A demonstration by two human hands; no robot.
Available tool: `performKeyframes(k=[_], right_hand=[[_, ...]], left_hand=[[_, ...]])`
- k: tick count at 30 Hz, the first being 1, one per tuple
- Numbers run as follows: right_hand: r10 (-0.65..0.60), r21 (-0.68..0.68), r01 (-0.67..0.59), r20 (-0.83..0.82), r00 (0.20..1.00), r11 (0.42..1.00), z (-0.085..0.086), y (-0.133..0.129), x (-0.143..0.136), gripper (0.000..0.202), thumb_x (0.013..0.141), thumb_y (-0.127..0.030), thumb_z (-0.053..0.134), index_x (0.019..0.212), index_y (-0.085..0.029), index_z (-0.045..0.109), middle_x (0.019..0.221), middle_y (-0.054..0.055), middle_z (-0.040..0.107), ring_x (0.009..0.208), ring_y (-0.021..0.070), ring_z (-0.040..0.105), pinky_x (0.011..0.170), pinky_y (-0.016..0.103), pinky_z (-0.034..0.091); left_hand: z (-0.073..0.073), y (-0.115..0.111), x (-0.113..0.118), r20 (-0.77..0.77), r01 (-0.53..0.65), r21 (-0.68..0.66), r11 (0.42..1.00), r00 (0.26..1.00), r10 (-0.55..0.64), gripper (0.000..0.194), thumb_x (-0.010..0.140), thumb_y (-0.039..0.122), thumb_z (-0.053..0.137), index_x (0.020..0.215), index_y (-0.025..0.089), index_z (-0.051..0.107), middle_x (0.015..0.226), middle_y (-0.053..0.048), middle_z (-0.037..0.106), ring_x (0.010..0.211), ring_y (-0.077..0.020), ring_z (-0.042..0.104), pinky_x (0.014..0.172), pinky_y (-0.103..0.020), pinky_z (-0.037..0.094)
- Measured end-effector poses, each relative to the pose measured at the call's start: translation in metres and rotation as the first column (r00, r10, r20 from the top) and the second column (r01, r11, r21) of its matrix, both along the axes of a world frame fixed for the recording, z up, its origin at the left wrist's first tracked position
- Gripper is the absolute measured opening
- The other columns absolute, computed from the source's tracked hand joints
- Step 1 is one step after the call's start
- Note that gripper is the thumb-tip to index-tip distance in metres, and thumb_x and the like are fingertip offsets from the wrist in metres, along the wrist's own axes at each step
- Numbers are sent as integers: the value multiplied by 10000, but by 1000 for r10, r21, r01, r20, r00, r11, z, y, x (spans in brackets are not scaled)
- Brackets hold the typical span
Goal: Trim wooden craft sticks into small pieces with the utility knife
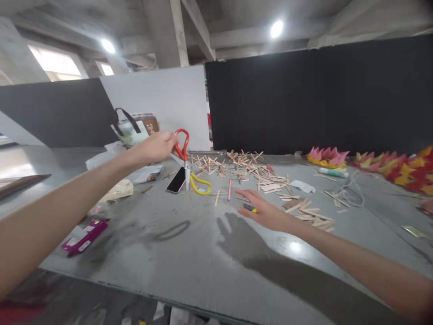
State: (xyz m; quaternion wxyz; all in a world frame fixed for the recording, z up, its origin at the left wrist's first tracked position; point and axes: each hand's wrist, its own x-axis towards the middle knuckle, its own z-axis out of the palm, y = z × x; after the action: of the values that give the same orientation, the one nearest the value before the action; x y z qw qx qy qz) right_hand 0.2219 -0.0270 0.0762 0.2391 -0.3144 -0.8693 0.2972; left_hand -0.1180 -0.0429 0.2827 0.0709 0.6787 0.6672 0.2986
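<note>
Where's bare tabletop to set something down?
Biggest: the table's front middle, right of the purple packet, nearer than the scissors and right hand; only shadows and smudges show. Smaller: between the nearest wooden sticks and the shiny packet. Crowded: back middle, more sticks; back left, carrier bag; back right, pink petal-like pieces.

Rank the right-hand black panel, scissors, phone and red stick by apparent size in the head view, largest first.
1. Black panel
2. Scissors, opened out in the left hand
3. Phone
4. Red stick
</note>
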Motion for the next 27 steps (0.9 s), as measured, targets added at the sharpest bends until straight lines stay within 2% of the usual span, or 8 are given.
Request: performKeyframes(k=[3,6,7,10,12,18,23,27], right_hand=[[72,-339,-190,-332,941,921,8,-15,-29,655,985,-645,566,1477,-241,411,1365,142,624,1193,231,637,1025,440,529],[-18,-556,-318,-515,857,768,2,-26,-39,530,950,-678,603,1167,-200,535,1075,90,701,900,179,705,796,339,554],[-63,-585,-315,-535,842,747,0,-28,-38,503,933,-670,636,1072,-195,545,993,62,697,774,144,678,718,304,528],[-133,-543,-233,-551,824,807,2,-26,-29,472,912,-639,682,968,-188,555,807,-3,657,563,77,502,566,250,400],[-100,-462,-203,-550,829,863,8,-24,-23,448,929,-616,672,1030,-200,543,733,-28,645,534,77,435,538,242,342],[-85,-431,-172,-517,852,886,13,-23,-20,522,912,-602,701,1170,-257,407,669,-85,600,566,102,460,546,224,325],[-10,-455,-192,-404,915,869,3,-22,-6,472,935,-633,656,1071,-185,600,713,-29,605,563,91,417,526,242,295],[-48,-455,-143,-383,922,879,3,-29,17,463,956,-627,635,1088,-184,632,688,-35,566,587,106,435,547,249,313]], left_hand=[[1,-25,35,264,221,-187,957,950,-168,423,1098,282,319,868,150,648,921,-97,799,893,-212,755,949,-375,554],[-11,-38,51,362,242,-195,951,919,-160,403,1078,320,379,811,186,650,891,-97,793,889,-238,771,894,-369,575],[-17,-39,53,378,249,-187,950,911,-164,370,1059,344,434,793,194,642,859,-96,785,872,-245,769,872,-373,579],[-39,-38,52,354,373,-197,906,889,-289,349,1001,473,548,784,213,633,811,-87,769,819,-242,751,828,-367,576],[-55,-34,55,209,455,-224,862,886,-413,385,971,541,574,763,224,637,803,-70,762,815,-238,728,803,-332,558],[-98,-22,84,163,580,-405,707,807,-568,410,1052,521,391,863,235,616,942,-56,790,873,-217,710,786,-294,509],[-107,-21,96,147,585,-497,641,785,-602,439,1077,484,344,917,194,632,1008,-76,787,918,-211,705,858,-314,508],[-114,-18,93,239,645,-465,607,751,-615,419,1095,471,303,1219,221,615,1110,-60,793,1036,-211,725,913,-317,520]])
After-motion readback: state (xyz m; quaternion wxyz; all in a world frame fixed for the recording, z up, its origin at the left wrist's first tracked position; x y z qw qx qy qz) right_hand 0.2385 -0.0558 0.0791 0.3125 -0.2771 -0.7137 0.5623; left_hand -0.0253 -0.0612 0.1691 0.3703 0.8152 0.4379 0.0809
